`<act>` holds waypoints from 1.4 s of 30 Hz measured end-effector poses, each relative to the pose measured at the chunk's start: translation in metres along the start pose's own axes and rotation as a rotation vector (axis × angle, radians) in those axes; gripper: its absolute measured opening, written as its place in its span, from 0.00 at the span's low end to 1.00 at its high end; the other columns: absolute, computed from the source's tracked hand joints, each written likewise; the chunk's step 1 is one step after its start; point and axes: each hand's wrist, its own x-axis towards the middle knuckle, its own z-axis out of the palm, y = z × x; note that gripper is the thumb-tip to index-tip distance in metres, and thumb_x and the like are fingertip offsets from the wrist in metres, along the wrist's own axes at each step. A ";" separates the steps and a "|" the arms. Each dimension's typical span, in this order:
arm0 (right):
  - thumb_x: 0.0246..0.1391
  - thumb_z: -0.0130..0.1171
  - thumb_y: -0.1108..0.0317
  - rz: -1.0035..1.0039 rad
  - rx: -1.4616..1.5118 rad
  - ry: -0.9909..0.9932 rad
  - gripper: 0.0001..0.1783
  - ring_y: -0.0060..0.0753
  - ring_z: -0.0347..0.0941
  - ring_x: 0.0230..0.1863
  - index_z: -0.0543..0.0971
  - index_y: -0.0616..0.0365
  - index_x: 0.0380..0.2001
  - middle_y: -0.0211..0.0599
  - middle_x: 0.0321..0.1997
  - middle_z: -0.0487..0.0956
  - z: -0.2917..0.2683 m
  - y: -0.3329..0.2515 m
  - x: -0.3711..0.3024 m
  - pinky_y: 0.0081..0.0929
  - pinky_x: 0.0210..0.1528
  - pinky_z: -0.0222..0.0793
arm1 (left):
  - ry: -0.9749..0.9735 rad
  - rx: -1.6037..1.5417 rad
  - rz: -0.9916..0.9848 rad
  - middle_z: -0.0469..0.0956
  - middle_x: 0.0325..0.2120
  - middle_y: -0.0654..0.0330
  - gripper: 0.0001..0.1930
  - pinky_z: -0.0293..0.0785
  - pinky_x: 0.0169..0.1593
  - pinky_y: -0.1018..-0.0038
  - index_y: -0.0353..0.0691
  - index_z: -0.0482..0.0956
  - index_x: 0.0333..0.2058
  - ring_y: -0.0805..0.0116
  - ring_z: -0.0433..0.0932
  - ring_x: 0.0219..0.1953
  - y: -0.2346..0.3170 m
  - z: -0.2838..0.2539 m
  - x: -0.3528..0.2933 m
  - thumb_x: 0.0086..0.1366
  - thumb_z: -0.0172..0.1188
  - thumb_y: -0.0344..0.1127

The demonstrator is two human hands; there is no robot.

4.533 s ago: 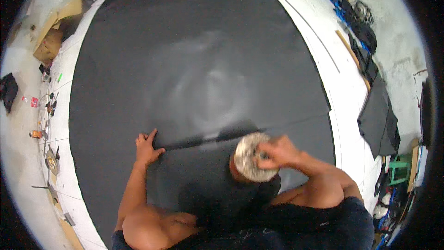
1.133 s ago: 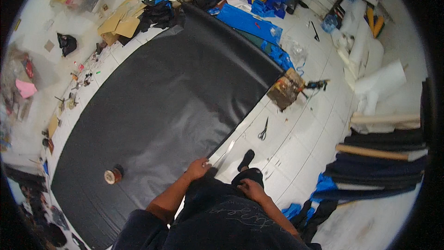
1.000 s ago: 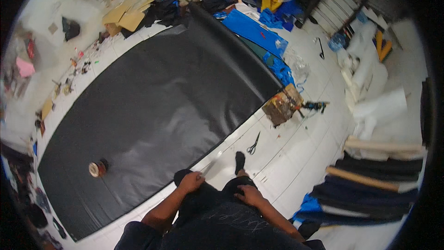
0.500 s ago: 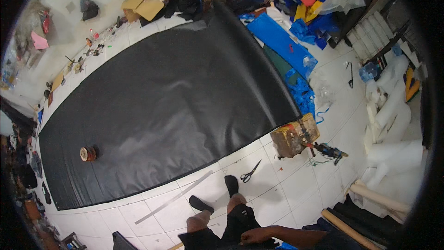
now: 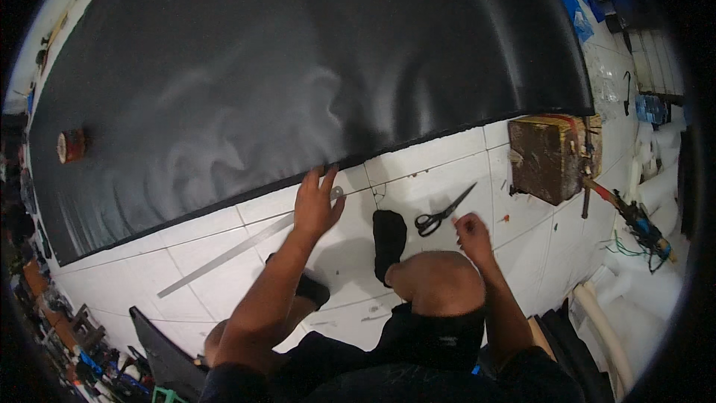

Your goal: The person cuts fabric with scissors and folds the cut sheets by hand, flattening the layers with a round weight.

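A large black sheet (image 5: 283, 82), smooth and slightly wrinkled like vinyl, lies spread over the tiled floor. At its near edge my left hand (image 5: 317, 201) reaches down, fingers stretched out and fingertips touching the border. Beneath that hand, a long metal ruler (image 5: 231, 252) runs diagonally across the tiles. My right hand (image 5: 473, 235) hovers with curled fingers just right of black-handled scissors (image 5: 445, 210), not gripping them. I see nothing in its fingers. The scissors lie on the floor, blades pointing up and right.
A brown block (image 5: 543, 160) presses near the sheet's right corner, with a tool (image 5: 634, 216) wrapped in cords beside it. A round reddish roll (image 5: 72, 146) weighs on the sheet's left part. My socked foot (image 5: 388, 242) stands near the scissors. White rolls (image 5: 656, 198) lie at right.
I have bent down closer to the floor. My left hand has come into view and reached the sheet's edge; my right hand has moved from my lap toward the scissors.
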 end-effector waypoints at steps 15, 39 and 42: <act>0.54 0.62 0.42 0.066 -0.072 0.140 0.26 0.34 0.76 0.30 0.75 0.56 0.35 0.39 0.27 0.78 0.145 0.088 0.054 0.34 0.36 0.71 | 0.186 0.480 0.327 0.67 0.55 0.49 0.22 0.61 0.63 0.49 0.45 0.70 0.60 0.48 0.67 0.57 -0.061 0.119 0.068 0.67 0.49 0.36; 0.59 0.59 0.51 -0.052 0.431 -0.557 0.18 0.32 0.74 0.28 0.73 0.55 0.35 0.33 0.25 0.75 0.186 0.043 0.052 0.31 0.32 0.70 | 0.203 0.137 0.050 0.76 0.39 0.53 0.09 0.76 0.44 0.57 0.43 0.82 0.40 0.48 0.75 0.43 -0.069 0.103 0.071 0.62 0.56 0.34; 0.60 0.59 0.49 0.215 0.716 -0.633 0.18 0.28 0.71 0.26 0.74 0.52 0.36 0.29 0.24 0.73 0.190 0.062 0.084 0.28 0.31 0.68 | 0.243 0.095 0.034 0.75 0.38 0.52 0.09 0.75 0.45 0.55 0.41 0.80 0.38 0.50 0.75 0.43 -0.067 0.129 0.078 0.59 0.56 0.31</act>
